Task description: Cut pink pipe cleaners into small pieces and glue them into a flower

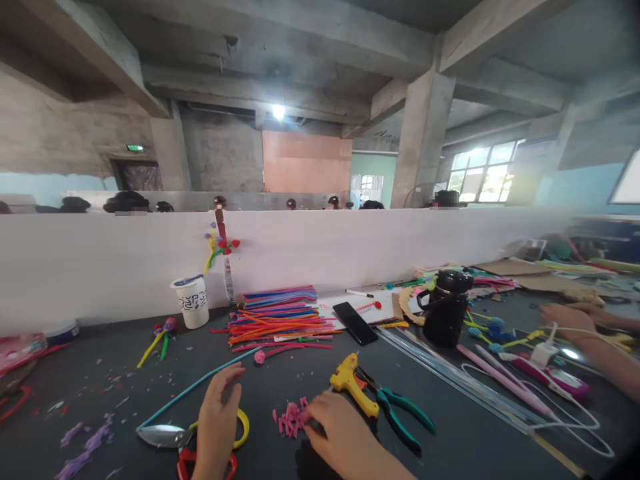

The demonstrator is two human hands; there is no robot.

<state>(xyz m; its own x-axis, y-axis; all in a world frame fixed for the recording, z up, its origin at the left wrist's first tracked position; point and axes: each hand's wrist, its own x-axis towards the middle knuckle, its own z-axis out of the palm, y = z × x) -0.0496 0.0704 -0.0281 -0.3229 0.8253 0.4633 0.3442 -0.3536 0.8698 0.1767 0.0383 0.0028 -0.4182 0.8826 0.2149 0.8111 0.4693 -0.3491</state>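
Bits of pink fuzzy stem [289,420], short & stubby, lie in a loose heap on the dark table [265,460] btwn the hands. R hand [336,423] curls at the heap's edge; grip's partly hidden, can't tell if it's pinching any. L hand [220,408] is half open, grasping nothing, over scissors [163,436] w/ red & yellow handles.

- Bare right hand [343,427] at a small heap of cut fuzzy pink pieces [288,420]
- Bare left hand [217,410] above steel scissors [170,437] with red and yellow handles
- Yellow plastic glue gun [354,387] beside green-handled pliers [385,397]
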